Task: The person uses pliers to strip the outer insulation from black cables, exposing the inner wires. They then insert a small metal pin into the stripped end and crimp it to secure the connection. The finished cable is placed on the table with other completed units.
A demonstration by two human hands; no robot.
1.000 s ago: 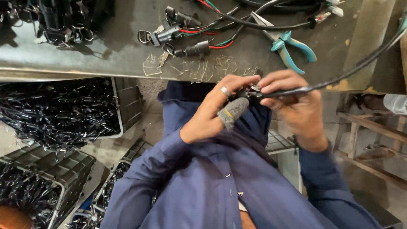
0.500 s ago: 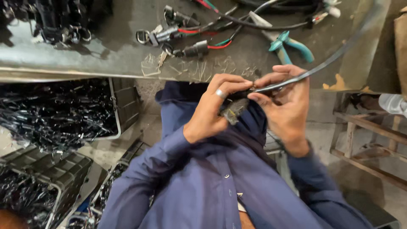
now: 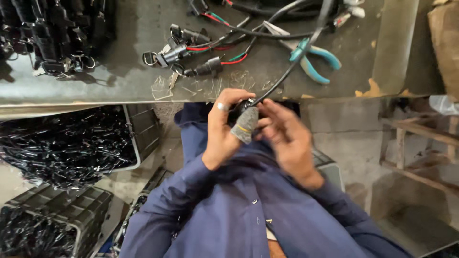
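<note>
1. Grey metal workbench (image 3: 119,86), scuffed and dusty, across the top of the view; taken here as the landmark for everything else
2. Below the bench's left part, an open crate (image 3: 71,143) heaped with glossy black parts, probably kept there for easy reach; further below it, darker bins (image 3: 52,220) with more of the same
3. Below the bench's near edge at centre, blue sleeves (image 3: 191,215) and shirt front filling the lower middle
4. At the bench's far left corner, a bundle of black connectors (image 3: 52,38) with metal rings, piled clear of the working edge
5. On the bench right of centre, teal-handled pliers (image 3: 311,57) lying flat, handles splayed, set down within reach
6. On the bench's middle, loose connector plugs (image 3: 191,52) with red and green leads, laid out side by side
7. Just under the bench's near edge, left hand (image 3: 224,134) curled closed around the end of a black cable (image 3: 287,71), ring on one finger, grey fabric cot (image 3: 245,125) over the thumb, likely for grip or protection
8. Beside it, right hand (image 3: 287,138) blurred; fingers bent toward the same cable end, touching or pinching it, though how tightly cannot be told
9. Cable itself rising from the hands up across the bench, past the pliers
</note>
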